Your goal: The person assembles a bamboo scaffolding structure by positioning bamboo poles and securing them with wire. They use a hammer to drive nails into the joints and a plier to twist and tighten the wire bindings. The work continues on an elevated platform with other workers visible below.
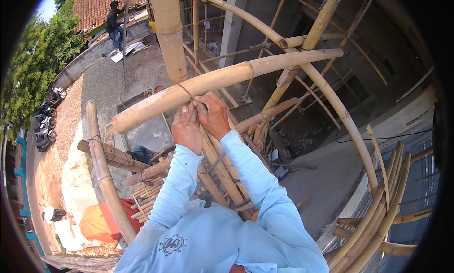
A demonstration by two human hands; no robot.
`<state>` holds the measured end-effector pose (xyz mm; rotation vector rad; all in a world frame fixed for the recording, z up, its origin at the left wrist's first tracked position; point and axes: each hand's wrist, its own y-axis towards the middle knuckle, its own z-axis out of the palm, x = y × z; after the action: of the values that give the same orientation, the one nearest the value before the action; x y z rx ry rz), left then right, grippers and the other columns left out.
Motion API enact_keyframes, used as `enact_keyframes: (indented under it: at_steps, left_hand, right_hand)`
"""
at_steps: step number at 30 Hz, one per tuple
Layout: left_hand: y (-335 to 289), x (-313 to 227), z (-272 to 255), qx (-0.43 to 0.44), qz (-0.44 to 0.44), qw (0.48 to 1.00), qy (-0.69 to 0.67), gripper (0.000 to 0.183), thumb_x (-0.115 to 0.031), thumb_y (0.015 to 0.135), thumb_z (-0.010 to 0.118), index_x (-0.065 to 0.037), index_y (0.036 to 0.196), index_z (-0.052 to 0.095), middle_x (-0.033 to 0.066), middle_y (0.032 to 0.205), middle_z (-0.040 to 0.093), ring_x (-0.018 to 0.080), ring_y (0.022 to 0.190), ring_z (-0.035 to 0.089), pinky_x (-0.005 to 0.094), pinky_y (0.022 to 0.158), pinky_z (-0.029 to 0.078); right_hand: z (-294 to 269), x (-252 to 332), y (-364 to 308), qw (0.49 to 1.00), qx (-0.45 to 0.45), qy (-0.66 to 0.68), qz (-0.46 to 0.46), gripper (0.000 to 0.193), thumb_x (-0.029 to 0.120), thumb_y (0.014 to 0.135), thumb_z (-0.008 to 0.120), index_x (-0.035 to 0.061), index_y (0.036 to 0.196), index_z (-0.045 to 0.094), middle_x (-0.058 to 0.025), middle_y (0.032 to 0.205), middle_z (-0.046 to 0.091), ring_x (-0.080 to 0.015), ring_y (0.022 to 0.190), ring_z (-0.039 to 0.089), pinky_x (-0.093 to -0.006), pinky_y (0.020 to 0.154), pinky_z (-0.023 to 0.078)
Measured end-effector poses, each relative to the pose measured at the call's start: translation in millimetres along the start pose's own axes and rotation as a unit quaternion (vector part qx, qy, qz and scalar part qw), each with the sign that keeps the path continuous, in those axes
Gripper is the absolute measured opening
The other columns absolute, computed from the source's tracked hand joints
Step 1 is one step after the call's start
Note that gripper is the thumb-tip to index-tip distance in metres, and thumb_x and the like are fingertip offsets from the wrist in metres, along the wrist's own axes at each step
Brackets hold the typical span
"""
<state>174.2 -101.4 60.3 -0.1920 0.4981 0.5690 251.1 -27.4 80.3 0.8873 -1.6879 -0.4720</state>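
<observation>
The step in hand looks like working the tie (pixel 184 89), a thin dark band that goes around the thick pole (pixel 227 77) just in front of the person. The pole runs from the near left, where its cut end hangs free, to the far right, and the tie sits on its left half, beside the lower part of the upright post (pixel 168 41). Both hands meet just on the near side of the pole, under the tie. The grip of the right hand (pixel 213 116) is narrow, fingers curled and pinched on the tie's lower end. The left hand (pixel 187 131) lies close against it, fingers pointing up and drawn together; whether it holds a strand too, I cannot tell, as the fingertips hide it. To judge by this, the next move calls for a firm pinch on the loose end and a tight pull or twist, with the band kept snug on the round surface so it does not slide along. On the right, a curved pole (pixel 343 107) bends toward the near side, well apart from the hands; on the left, another pole (pixel 105 164) slants below the free end.
</observation>
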Motion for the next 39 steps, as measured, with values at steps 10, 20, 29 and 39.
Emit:
enact_keyframes:
  at_steps: [10, 20, 29, 39]
  left_hand:
    - [5, -16, -1, 0.009, -0.116, 0.992, -0.04, 0.03, -0.027, 0.101, 0.065, -0.008, 0.124, 0.063, 0.0037, 0.125, 0.064, 0.0187, 0.126, 0.054, 0.0363, 0.108, 0.039]
    - [3, 9, 6, -0.056, 0.194, 0.949, 0.244, 0.022, -0.014, 0.107, 0.048, -0.001, 0.124, 0.044, 0.0141, 0.111, 0.062, 0.021, 0.099, 0.065, 0.0349, 0.089, 0.051]
    - [7, 16, 4, -0.058, 0.294, 0.858, 0.417, 0.021, -0.012, 0.101, 0.048, 0.0, 0.116, 0.042, 0.0212, 0.096, 0.061, 0.0299, 0.086, 0.062, 0.0417, 0.081, 0.048]
    - [3, 15, -8, -0.029, 0.287, 0.897, 0.334, 0.02, -0.01, 0.102, 0.045, 0.0, 0.118, 0.043, 0.0134, 0.106, 0.06, 0.0182, 0.098, 0.059, 0.0329, 0.088, 0.048]
  right_hand:
    - [10, 3, -3, 1.0, 0.001, 0.003, -0.002, 0.02, -0.007, 0.081, 0.066, 0.0007, 0.1, 0.069, -0.0156, 0.096, 0.065, -0.0357, 0.085, 0.066, -0.0417, 0.073, 0.052]
    - [-2, -2, 4, 0.991, 0.024, -0.073, -0.106, 0.031, -0.012, 0.076, 0.067, 0.0026, 0.104, 0.067, -0.0139, 0.098, 0.065, -0.035, 0.087, 0.068, -0.0407, 0.072, 0.055]
    - [-7, 1, 3, 0.967, 0.102, -0.192, -0.131, 0.027, 0.007, 0.084, 0.07, 0.0046, 0.111, 0.068, -0.0125, 0.104, 0.065, -0.036, 0.084, 0.069, -0.0439, 0.068, 0.055]
    - [-6, 21, 15, 0.97, 0.148, -0.16, -0.11, 0.015, 0.01, 0.091, 0.07, 0.0017, 0.103, 0.069, -0.0154, 0.092, 0.067, -0.0385, 0.08, 0.068, -0.045, 0.068, 0.054]
